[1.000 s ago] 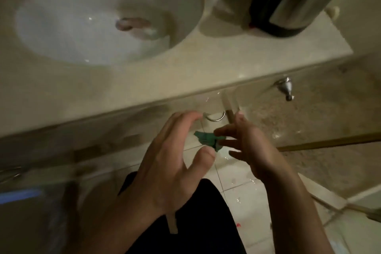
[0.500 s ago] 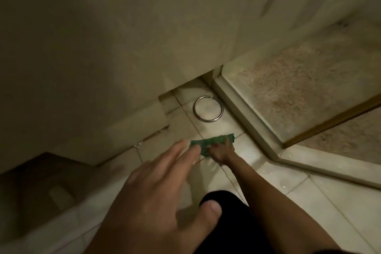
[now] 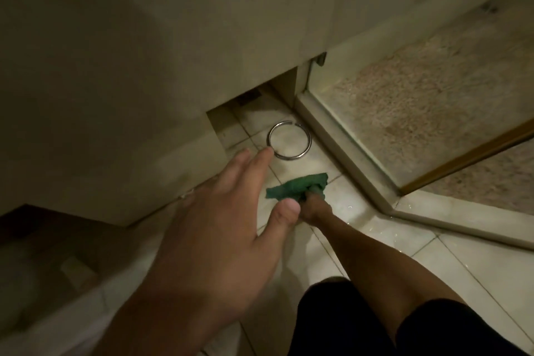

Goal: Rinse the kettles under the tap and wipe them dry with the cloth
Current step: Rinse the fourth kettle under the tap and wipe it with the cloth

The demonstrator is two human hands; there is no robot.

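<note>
Fingers (image 3: 245, 165) of the left hand (image 3: 208, 240) are straight and slightly spread, nearest the camera, with the thumb stretched out to the right and nothing held; the hand hangs above the tiled floor (image 3: 375, 246), its thumb tip overlapping the view of the other hand. Beyond it, the right hand (image 3: 313, 206) reaches down to the floor on a long bare forearm, its fingers curled around a crumpled green cloth (image 3: 297, 186), which it grips at the cloth's right end while the left end sticks out free just above the pale tiles. Whether the cloth touches the tiles cannot be told. A dark-clothed knee shows at the bottom edge, under the right forearm. Just past the cloth, a metal ring (image 3: 289, 140) with a small gap in its top lies flat on the floor, near the left fingertips. Beside the ring runs a raised pale kerb (image 3: 346, 159), with a speckled shower floor (image 3: 419, 113) behind it. Farthest off stands a plain beige panel (image 3: 144, 52) above a low recess.
</note>
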